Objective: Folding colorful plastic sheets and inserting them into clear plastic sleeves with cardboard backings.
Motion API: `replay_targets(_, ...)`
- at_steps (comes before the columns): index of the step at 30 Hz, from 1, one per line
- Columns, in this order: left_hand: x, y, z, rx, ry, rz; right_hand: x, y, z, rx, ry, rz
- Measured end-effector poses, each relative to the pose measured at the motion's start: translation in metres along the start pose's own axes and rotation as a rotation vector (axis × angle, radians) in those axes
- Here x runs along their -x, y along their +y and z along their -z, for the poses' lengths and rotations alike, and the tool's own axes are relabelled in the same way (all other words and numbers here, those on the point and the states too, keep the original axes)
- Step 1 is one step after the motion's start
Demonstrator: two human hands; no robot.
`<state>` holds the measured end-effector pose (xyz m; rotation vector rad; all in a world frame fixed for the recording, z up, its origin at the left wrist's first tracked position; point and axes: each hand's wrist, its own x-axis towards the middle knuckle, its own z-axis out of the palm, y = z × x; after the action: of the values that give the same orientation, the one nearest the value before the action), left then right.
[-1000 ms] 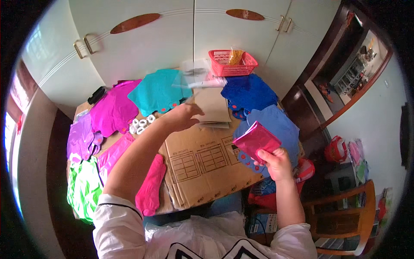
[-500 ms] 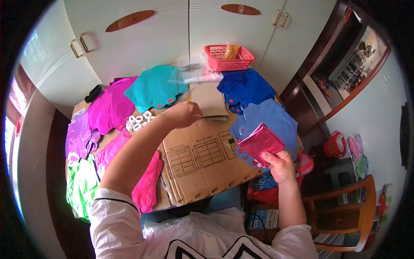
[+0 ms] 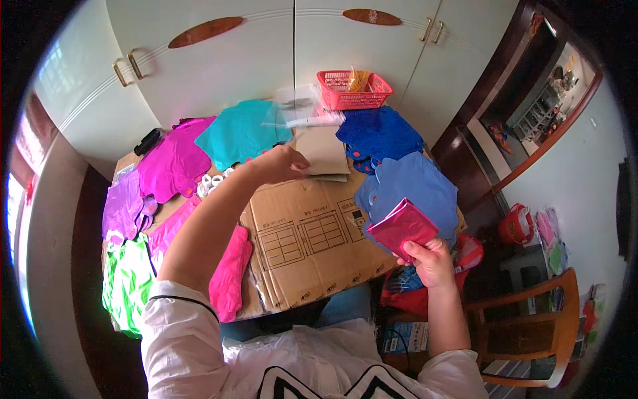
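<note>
My right hand [image 3: 428, 259] is closed around a flat, folded packet of shiny pink-red film [image 3: 403, 227], held up over the near right side of the table. Reaching across to the middle, my left hand [image 3: 287, 163] has its fingers curled at the left edge of a stack of greyish-brown cardboard sheets [image 3: 323, 149]. The fingertips seem to pinch the top sheet, with the grip partly hidden. Behind the stack lie clear plastic bags [image 3: 297, 106]. Light-blue fabric pieces [image 3: 419, 193] lie beneath and beyond the packet.
Dark-blue [image 3: 382, 133], teal [image 3: 239, 133], magenta [image 3: 176, 159], purple [image 3: 123, 203] and green [image 3: 127, 282] pieces ring the table. White rings [image 3: 211, 183] sit near my left forearm. A red basket [image 3: 355, 93] stands at the back; a wooden chair [image 3: 558, 332] is at right.
My left hand has shifted slightly up and left, its fingers now against the cardboard. My right hand still holds the folded packet in nearly the same place.
</note>
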<state>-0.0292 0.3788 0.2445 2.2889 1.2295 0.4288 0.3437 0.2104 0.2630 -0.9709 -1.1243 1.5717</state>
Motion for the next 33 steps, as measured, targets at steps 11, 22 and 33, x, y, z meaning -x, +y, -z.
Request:
replay_targets(11,-0.001,0.008,0.0,-0.091,0.003,-0.037,-0.004,0.003,-0.003,0.017,0.005,-0.02)
replay_targets(22,-0.007,0.007,-0.027,-0.215,0.322,-0.119,-0.008,0.002,-0.005,0.024,-0.033,-0.022)
replay_targets(33,0.202,0.166,-0.048,-0.208,0.352,-0.281,-0.008,-0.035,-0.053,0.06,-0.146,-0.024)
